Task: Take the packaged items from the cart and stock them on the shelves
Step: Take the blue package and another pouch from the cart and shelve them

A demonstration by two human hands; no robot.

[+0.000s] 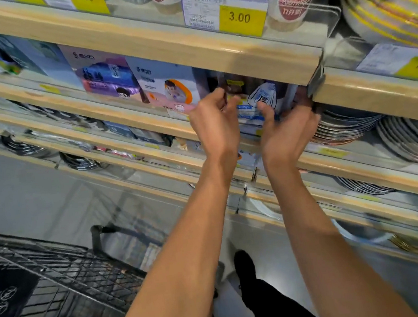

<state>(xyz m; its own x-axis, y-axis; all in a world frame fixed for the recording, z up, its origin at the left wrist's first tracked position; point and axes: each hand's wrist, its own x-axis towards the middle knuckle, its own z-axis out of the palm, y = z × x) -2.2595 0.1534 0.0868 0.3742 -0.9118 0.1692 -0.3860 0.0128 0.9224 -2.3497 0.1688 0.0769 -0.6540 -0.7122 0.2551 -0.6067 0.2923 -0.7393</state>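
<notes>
Fingers of the left hand [215,121] and right hand [286,128] curl round one packaged item [259,103] on the shelf [146,125].

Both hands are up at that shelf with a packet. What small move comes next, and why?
Probably push the packet further back, then let go. Left hand and right hand hold its sides, and it sits at the shelf front beside the boxes.

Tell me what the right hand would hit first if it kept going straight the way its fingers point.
Probably the blue-and-white package right at the right hand's fingertips; depth is unclear, but nothing shows between them.
</notes>
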